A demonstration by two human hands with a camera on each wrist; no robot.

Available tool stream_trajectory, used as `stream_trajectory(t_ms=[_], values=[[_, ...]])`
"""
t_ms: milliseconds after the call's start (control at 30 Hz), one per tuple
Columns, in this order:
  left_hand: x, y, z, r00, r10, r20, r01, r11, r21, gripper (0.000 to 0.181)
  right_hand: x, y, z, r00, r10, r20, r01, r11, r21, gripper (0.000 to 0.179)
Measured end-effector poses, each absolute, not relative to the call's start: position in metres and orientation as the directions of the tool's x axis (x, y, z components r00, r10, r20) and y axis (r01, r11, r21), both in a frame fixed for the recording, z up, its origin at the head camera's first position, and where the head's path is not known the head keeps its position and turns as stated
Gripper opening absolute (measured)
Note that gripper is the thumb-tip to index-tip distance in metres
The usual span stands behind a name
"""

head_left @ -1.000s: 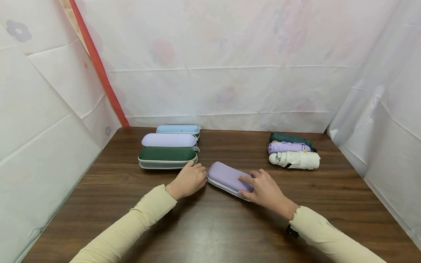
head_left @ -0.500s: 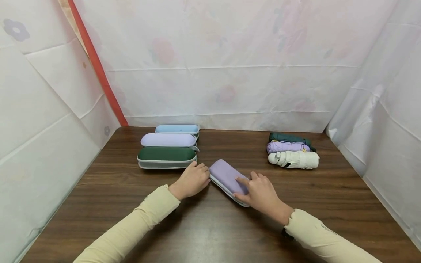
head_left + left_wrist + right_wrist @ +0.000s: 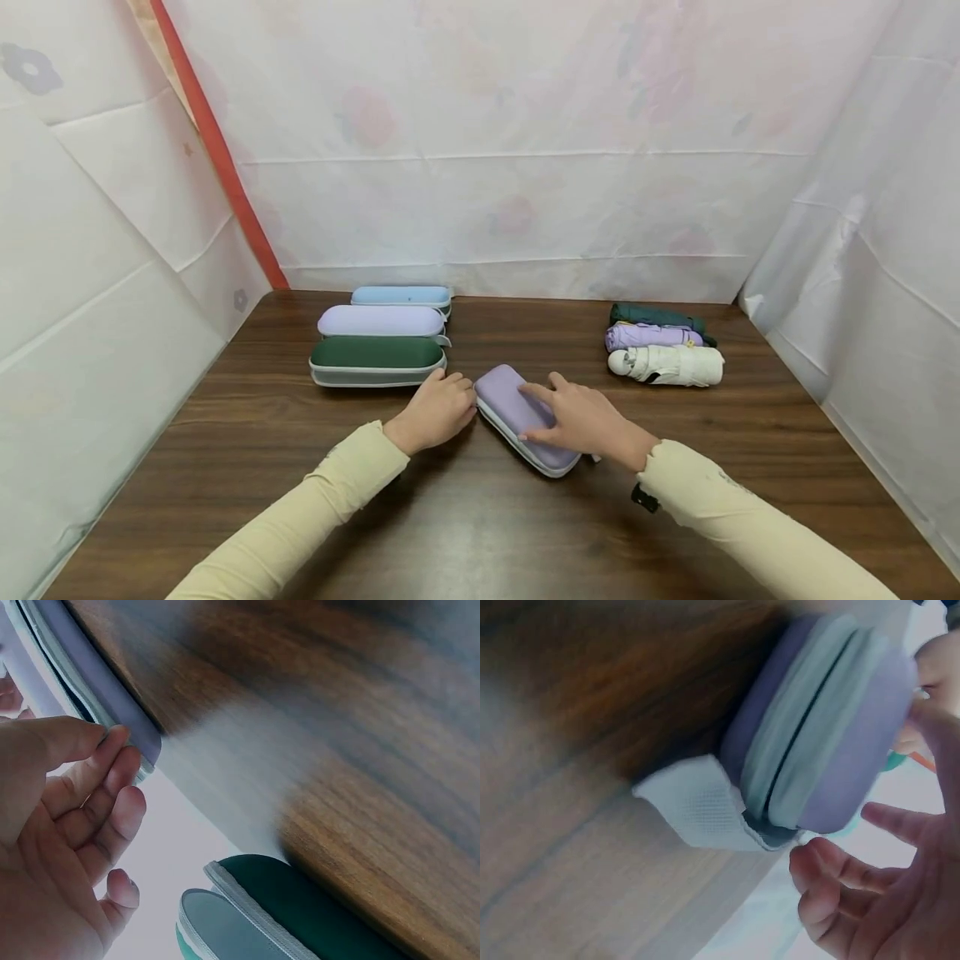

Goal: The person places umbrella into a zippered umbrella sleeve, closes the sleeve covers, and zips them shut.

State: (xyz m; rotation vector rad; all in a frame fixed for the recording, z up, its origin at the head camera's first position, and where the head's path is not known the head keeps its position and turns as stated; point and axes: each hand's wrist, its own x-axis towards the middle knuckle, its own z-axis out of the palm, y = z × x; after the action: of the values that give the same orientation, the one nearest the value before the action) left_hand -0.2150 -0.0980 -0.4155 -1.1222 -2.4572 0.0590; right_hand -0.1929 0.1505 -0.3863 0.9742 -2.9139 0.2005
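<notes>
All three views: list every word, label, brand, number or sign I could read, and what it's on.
None can be read.
Right sleeve: faintly marked, too small and blurred to read.
Blue case: tiny dark spot, too small to identify.
Purple case: no lettering visible.

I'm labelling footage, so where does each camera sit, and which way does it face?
Head: on the head, facing forward and down; left hand, right hand, cream sleeves and brown woodgrain table show.
Left wrist: on that wrist, facing the pale-edged purple oblong case and dark green rounded case; left fingers show.
Right wrist: on that wrist, facing the purple case's end; right fingers show.
Wrist views share the purple case.
</notes>
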Motion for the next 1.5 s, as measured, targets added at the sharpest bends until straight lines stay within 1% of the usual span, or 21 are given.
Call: stream_trajectory(t_ms=[100, 267, 400, 667, 800, 967, 1167, 1333, 1400, 1500], values=[[-0.215, -0.097, -0.416, -0.581, 0.728, 0.364, 0.715, 0.67, -0.2, 0.016, -0.198, 0.148, -0.39, -0.802, -0.597, 0.038, -0.598, 0.798, -0.075, 0.074], [-0.216, -0.095, -0.415, -0.581, 0.725, 0.37, 0.707, 0.675, -0.212, 0.015, -0.2, 0.142, -0.39, -0.801, -0.598, 0.021, -0.598, 0.798, -0.071, 0.074], [-0.217, -0.094, -0.414, -0.587, 0.72, 0.369, 0.693, 0.683, -0.23, 0.013, -0.202, 0.139, -0.389, -0.797, -0.604, 0.029, -0.603, 0.791, -0.107, 0.075], [-0.219, -0.093, -0.411, -0.589, 0.716, 0.376, 0.689, 0.687, -0.229, 0.012, -0.202, 0.133, -0.386, -0.82, -0.571, 0.027, -0.567, 0.806, -0.17, 0.076], [-0.217, -0.091, -0.41, -0.58, 0.724, 0.373, 0.699, 0.678, -0.228, 0.012, -0.2, 0.129, -0.388, -0.846, -0.533, 0.019, -0.523, 0.822, -0.226, 0.084], [-0.212, -0.088, -0.409, -0.574, 0.737, 0.356, 0.717, 0.663, -0.215, 0.01, -0.197, 0.123, -0.388, -0.874, -0.485, -0.022, -0.457, 0.839, -0.296, 0.094], [-0.208, -0.083, -0.412, -0.569, 0.756, 0.323, 0.729, 0.646, -0.227, 0.009, -0.196, 0.118, -0.39, -0.894, -0.445, -0.048, -0.408, 0.853, -0.326, 0.096], [-0.206, -0.081, -0.413, -0.564, 0.76, 0.324, 0.729, 0.642, -0.237, 0.01, -0.197, 0.119, -0.388, -0.887, -0.453, -0.086, -0.41, 0.86, -0.303, 0.088], [-0.205, -0.082, -0.413, -0.569, 0.75, 0.337, 0.722, 0.652, -0.23, 0.01, -0.2, 0.123, -0.385, -0.868, -0.484, -0.112, -0.437, 0.851, -0.292, 0.078], [-0.206, -0.083, -0.414, -0.57, 0.735, 0.368, 0.718, 0.663, -0.212, 0.01, -0.205, 0.132, -0.38, -0.805, -0.584, -0.102, -0.554, 0.803, -0.22, 0.057]])
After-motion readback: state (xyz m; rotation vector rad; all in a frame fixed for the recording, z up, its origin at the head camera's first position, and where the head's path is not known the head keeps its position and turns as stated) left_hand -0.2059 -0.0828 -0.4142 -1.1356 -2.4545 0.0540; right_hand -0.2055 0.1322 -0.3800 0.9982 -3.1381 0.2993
